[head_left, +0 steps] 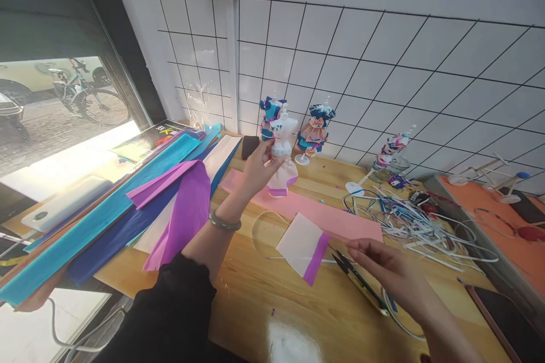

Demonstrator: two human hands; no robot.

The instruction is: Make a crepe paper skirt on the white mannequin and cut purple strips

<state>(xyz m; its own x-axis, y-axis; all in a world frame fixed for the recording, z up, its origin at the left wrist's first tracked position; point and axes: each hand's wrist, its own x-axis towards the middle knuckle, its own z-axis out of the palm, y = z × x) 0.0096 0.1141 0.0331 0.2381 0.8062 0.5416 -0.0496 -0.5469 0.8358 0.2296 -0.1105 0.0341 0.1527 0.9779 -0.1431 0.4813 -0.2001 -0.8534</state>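
My left hand [258, 167] is closed around the waist of a small white dress form [284, 126]. A pale skirt with a purple hem [279, 191] hangs below the fingers. My right hand [378, 261] hovers over the table's right half, thumb and forefinger pinched together; what they hold, if anything, is too small to make out. Just left of those fingers are black-bladed thread snips [360, 281] and a cream paper piece with a purple edge [302, 244]. Behind the paper a long pink strip [332, 212] stretches across the table, and a thin thread loop [254, 232] curves beside it.
Folded blue [128, 198] and purple crepe sheets [187, 210] cover the left side. Two dressed forms [314, 130] stand by the wall, with another leaning figure [389, 147] farther right. Tangled cords [409, 221] and a dark tablet-like device [506, 317] lie on the right.
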